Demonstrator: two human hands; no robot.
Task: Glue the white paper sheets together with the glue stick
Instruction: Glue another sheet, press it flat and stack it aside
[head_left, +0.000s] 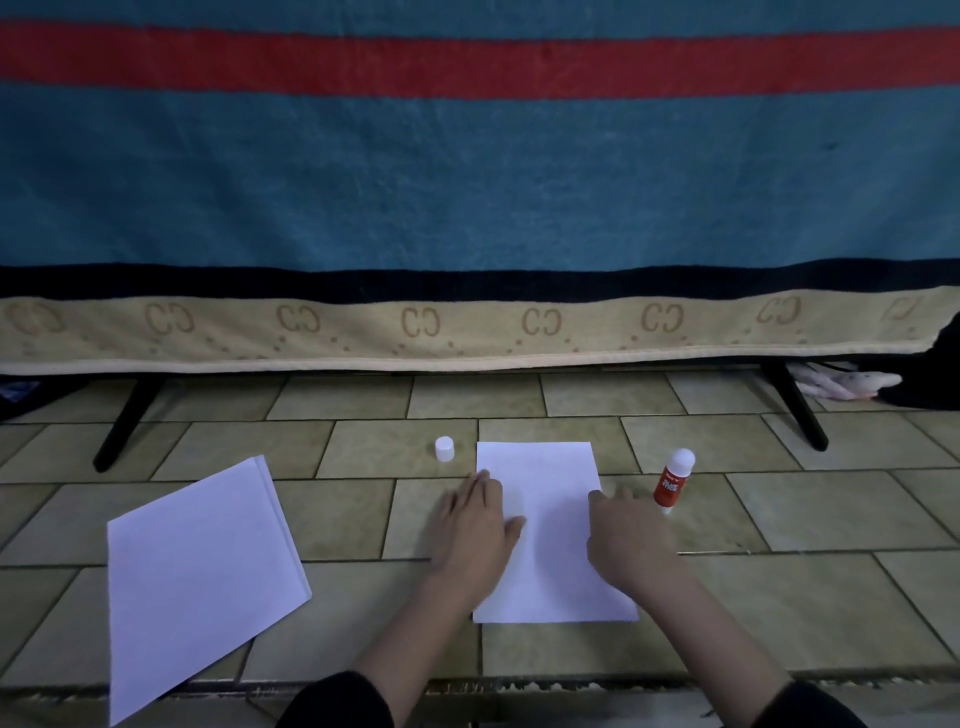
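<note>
a person's two bare hands lie on a white sheet (545, 525) spread on a tiled floor (779, 587). the left hand (480, 525) lies flat, palm down, fingers straight and close together, pressing on the sheet's left edge, with its thumb reaching onto the paper. the right hand (623, 535) rests on the sheet's right edge with its fingers bent downward; it cannot be told whether they pinch the paper or only press on it. the sheet runs lengthwise away from the person, between the two hands and out beyond their fingertips.

just right of the right hand, beyond its fingertips, a glue stick (671, 480) stands on the floor, with an orange label and a white rounded top. it is near the sheet's right edge but not touching it. ahead of the left hand, just beyond its fingertips and a little left, a small white cap (444, 449) stands upright on the floor, apart from the sheet.

well to the left of the left hand lies a stack of white sheets (200, 577), turned at an angle, with the edges slightly fanned.

dark sleeves (337, 701) cover both forearms near the bottom edge. beyond the hands hangs a blue blanket (467, 182) with a red stripe and a beige border, with black legs (130, 421) showing under it.
</note>
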